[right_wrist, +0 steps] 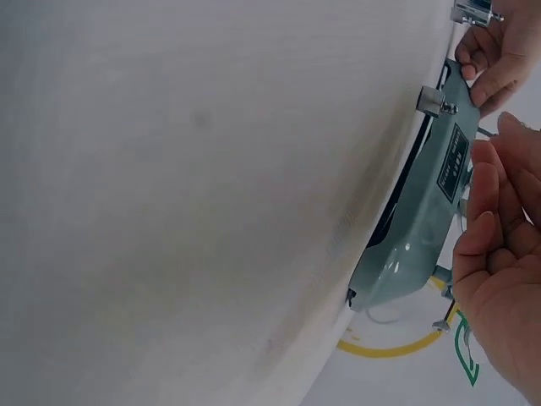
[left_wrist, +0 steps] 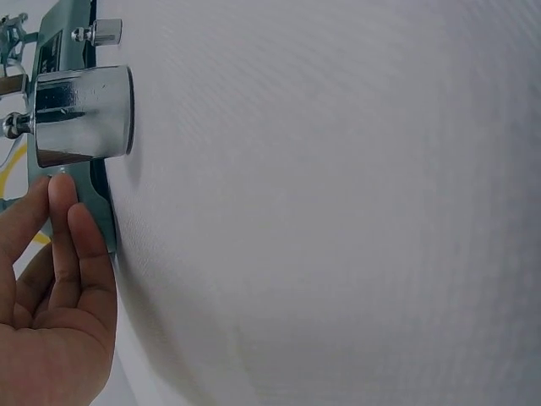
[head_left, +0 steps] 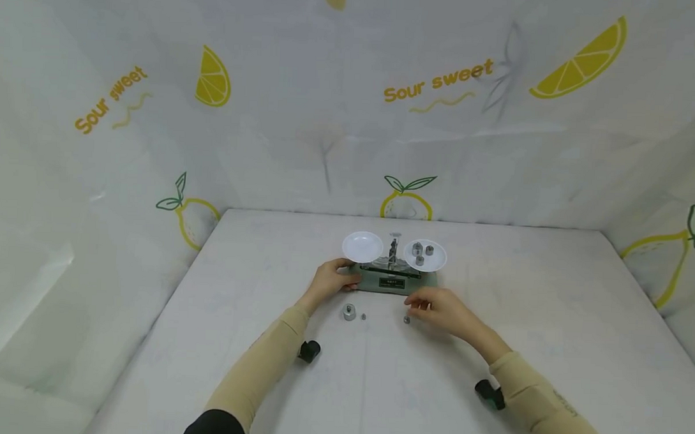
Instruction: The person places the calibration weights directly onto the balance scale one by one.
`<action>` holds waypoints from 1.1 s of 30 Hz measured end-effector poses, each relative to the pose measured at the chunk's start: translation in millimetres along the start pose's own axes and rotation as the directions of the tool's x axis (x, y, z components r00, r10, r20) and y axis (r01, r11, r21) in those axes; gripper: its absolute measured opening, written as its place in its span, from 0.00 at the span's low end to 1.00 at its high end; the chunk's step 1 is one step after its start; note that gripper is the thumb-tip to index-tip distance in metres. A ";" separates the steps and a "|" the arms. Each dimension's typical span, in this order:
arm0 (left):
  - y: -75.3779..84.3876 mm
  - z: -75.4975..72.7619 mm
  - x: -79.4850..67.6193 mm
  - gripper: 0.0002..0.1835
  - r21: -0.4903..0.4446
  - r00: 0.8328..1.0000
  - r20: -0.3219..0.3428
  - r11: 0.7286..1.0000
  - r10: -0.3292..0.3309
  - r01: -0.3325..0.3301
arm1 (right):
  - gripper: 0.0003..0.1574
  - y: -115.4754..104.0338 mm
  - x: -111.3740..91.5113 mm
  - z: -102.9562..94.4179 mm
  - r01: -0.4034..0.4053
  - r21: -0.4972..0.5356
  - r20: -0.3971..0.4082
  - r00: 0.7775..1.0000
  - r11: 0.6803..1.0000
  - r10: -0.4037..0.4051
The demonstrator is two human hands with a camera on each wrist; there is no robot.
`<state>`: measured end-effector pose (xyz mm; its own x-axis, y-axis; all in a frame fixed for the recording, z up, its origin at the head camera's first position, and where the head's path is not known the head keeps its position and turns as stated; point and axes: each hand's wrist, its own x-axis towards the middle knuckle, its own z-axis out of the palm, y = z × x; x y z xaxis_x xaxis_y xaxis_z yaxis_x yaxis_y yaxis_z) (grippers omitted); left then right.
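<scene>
One green balance [head_left: 374, 283]; its right pan [head_left: 436, 262] containing three metal weights [head_left: 418, 249]. Left grip [head_left: 329, 279] pinching the balance's end; right grip [head_left: 444, 310] loosely parted, near one small weight [head_left: 406, 320] on the desk [head_left: 529, 274].

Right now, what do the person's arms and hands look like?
The left sleeve and right sleeve are beige; the right has faint, unreadable markings. Something black covers part of the left arm. A small black device shows beside each sleeve, left and right. The left hand and right hand wear no gloves.
</scene>
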<state>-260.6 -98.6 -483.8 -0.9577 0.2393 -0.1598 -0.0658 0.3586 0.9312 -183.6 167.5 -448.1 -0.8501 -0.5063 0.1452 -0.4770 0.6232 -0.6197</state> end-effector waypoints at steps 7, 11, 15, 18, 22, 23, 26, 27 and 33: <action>-1.2 0.6 0.6 0.27 0.000 1.000 -0.006 1.000 0.000 0.000 | 0.09 4.3 3.4 5.9 -0.005 -0.047 0.090 0.996 0.999 0.009; -0.2 0.4 0.1 0.27 -0.016 1.000 -0.012 1.000 0.002 -0.002 | 0.07 6.0 7.0 7.1 -0.008 -0.078 0.135 0.991 0.997 0.018; 0.3 0.1 -0.9 0.27 -0.020 1.000 -0.014 1.000 0.009 -0.009 | 0.03 5.1 10.2 7.4 -0.019 -0.087 0.180 0.983 0.996 0.035; 0.3 0.0 -1.3 0.26 -0.021 1.000 -0.016 1.000 0.011 -0.011 | 0.02 3.8 12.5 7.7 -0.017 -0.104 0.200 0.979 0.994 0.037; -1.1 -0.3 -0.2 0.26 -0.017 1.000 -0.015 1.000 0.008 -0.008 | 0.02 2.5 14.4 7.9 -0.004 -0.122 0.208 0.978 0.993 0.029; -1.9 -0.3 0.5 0.26 -0.015 1.000 -0.014 1.000 0.008 -0.008 | 0.02 2.5 14.5 7.7 0.001 -0.123 0.209 0.978 0.992 0.025; -3.2 -0.4 1.4 0.26 -0.014 1.000 -0.008 1.000 0.013 -0.013 | 0.02 1.8 14.3 6.2 -0.012 -0.116 0.210 0.977 0.993 0.037; -3.0 -0.5 1.3 0.26 -0.016 1.000 -0.009 1.000 0.012 -0.012 | 0.01 1.8 14.2 5.1 -0.014 -0.113 0.209 0.977 0.993 0.038; -1.3 0.0 0.3 0.26 -0.034 1.000 -0.011 0.999 -0.004 0.003 | 0.03 -3.2 11.0 -9.3 -0.018 -0.121 0.149 0.988 0.993 0.036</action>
<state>-260.7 -99.0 -485.0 -0.9604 0.2283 -0.1598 -0.0785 0.3287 0.9412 -193.4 165.5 -437.3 -0.8239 -0.5668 0.0063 -0.4852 0.6995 -0.5247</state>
